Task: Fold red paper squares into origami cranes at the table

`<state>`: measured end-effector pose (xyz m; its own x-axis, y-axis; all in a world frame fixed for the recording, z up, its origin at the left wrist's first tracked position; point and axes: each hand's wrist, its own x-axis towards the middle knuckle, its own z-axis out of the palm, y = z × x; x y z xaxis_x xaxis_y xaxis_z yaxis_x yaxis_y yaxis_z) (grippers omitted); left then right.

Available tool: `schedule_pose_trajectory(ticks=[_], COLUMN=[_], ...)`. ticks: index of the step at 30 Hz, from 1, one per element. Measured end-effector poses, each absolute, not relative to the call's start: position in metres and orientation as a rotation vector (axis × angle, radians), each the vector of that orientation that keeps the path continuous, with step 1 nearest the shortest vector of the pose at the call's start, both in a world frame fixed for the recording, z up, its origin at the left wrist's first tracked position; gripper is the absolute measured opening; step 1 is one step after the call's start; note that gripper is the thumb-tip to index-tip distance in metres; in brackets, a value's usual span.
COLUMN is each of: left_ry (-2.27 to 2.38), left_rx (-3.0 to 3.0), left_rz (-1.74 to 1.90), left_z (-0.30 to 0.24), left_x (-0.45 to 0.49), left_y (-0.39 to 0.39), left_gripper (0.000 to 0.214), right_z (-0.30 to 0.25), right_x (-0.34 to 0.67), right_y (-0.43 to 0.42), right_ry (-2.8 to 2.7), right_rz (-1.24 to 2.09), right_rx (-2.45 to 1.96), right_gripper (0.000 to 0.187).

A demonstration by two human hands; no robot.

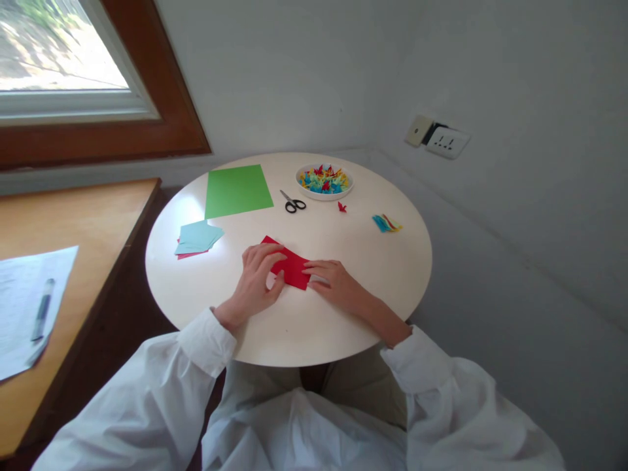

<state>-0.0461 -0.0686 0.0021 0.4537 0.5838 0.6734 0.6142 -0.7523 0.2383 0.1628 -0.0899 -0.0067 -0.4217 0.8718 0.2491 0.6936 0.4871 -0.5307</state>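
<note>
A red sheet of paper (295, 269), longer than it is wide and looking folded, lies slightly tilted near the front of the round table. My left hand (258, 275) grips its left end, with the fingers curved over the top and the thumb at the lower edge. At the right end, my right hand (336, 282) has its fingertips and thumb on the edge of the same paper. Left of my hands is a small stack of light blue and red paper pieces (199, 237). Scissors with black handles (293, 203) lie beyond the red paper.
A large green sheet (238, 190) covers the table's back left. A white dish (324, 195) full of colourful folded paper figures stands at the back. Before it sits one small red folded figure (342, 207). Coloured strips (386, 223) lie right. A wooden desk (112, 219) adjoins left.
</note>
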Motion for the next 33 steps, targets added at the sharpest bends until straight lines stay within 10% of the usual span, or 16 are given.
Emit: schedule_pose_trajectory(ticks=[10, 33], left_ry=[-1.110, -1.217], left_rx=[-3.232, -3.159], left_rz=[-0.600, -0.870], left_z=[-0.007, 0.005], left_x=[-0.038, -0.032], left_y=[-0.055, -0.060], left_gripper=[0.045, 0.033], right_z=[-0.014, -0.008], right_x=[0.166, 0.158], right_y=[-0.089, -0.077], right_ry=[-2.226, -2.093], right_rz=[0.314, 0.393], right_rx=[-1.328, -1.257], right_gripper=[0.020, 0.014])
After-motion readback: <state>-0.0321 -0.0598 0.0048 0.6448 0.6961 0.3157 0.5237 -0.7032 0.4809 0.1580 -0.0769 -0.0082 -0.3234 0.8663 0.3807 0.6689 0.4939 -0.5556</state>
